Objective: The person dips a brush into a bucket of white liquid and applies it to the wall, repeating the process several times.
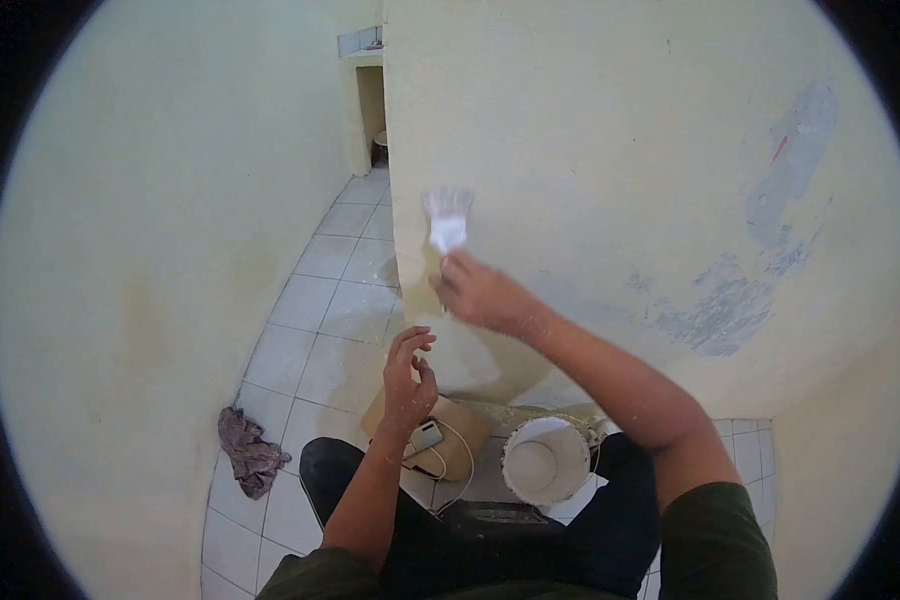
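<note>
My right hand (485, 292) grips the handle of a paintbrush (449, 222), its bristles pointing up and blurred by motion. The brush overlaps the cream wall (570, 150) close to its left corner edge. Lower and to the left, my left hand (410, 375) hangs in the air with fingers loosely curled and apart, holding nothing. White specks dot both forearms. Between my legs on the floor stands a white paint bucket (574, 485) with whitish paint inside and splattered on its rim.
A crumpled brown rag (254, 452) lies on the white tiled floor (322, 352) at the left. Near my left knee, a small device (427, 434) with a white cable rests on a tan object (460, 455). Grey bare patches (715, 305) mark the wall's right side.
</note>
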